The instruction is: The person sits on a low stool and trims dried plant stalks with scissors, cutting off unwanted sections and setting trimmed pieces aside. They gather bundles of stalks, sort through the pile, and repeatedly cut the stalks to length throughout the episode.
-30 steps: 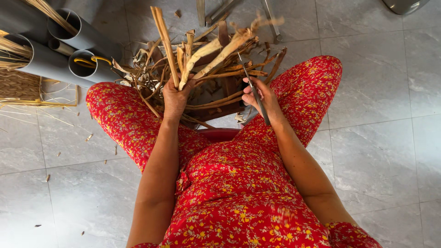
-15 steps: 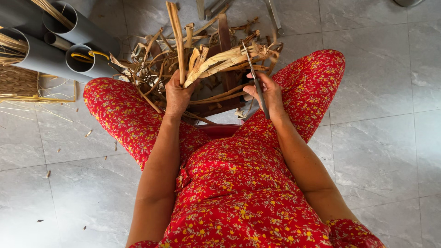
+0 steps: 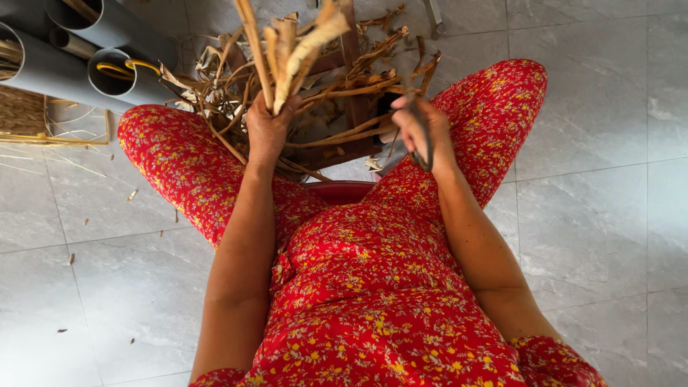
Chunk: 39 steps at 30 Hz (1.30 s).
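— Head view: what is the left hand doing?
— It is clenched around a bunch of dry tan fibre strips, held upright above the lap, over a heap of dried brown stalks on the grey tiled floor.
— And the right hand?
— It grips a dark slim metal blade, just beside the stalks. Grey plastic pipes lie to the left.

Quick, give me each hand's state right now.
Left hand: closed around a bundle of dried stalks.
Right hand: closed on a dark metal tool, possibly scissors.
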Each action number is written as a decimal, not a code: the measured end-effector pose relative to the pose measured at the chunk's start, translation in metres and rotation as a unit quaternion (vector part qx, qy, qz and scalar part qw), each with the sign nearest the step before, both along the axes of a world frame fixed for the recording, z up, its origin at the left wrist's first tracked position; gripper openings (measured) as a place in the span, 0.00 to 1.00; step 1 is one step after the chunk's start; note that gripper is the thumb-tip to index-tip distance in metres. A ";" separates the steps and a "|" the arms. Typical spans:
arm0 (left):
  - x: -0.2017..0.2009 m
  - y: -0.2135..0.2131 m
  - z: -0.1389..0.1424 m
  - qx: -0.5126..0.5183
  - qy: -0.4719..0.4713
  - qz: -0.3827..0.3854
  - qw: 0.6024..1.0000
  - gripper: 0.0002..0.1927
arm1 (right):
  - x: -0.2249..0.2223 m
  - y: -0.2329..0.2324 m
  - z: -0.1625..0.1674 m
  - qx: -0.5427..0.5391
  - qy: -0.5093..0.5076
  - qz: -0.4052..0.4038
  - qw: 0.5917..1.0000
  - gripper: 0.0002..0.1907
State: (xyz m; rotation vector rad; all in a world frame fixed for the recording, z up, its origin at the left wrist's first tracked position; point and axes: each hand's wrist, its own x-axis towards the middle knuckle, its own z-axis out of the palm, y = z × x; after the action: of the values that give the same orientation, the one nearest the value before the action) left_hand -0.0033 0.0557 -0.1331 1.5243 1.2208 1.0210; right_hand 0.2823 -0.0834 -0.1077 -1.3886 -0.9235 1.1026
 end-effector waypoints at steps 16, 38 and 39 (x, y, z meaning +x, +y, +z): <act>-0.016 0.027 0.002 -0.061 -0.149 0.006 0.987 0.12 | -0.103 0.012 -0.034 -0.163 -0.561 0.387 0.714 0.44; -0.026 0.031 0.000 -0.078 -0.145 0.008 0.986 0.10 | -0.084 0.007 -0.037 -0.126 -0.585 0.376 0.708 0.28; -0.026 0.031 0.000 -0.084 -0.118 0.006 0.989 0.10 | -0.080 0.007 -0.031 -0.117 -0.578 0.365 0.720 0.27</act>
State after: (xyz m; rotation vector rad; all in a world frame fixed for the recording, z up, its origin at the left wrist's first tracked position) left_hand -0.0297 0.0865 -0.1335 1.2308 1.1192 1.0466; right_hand 0.2021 -0.0761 -0.1391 -2.0117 -2.4786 0.7887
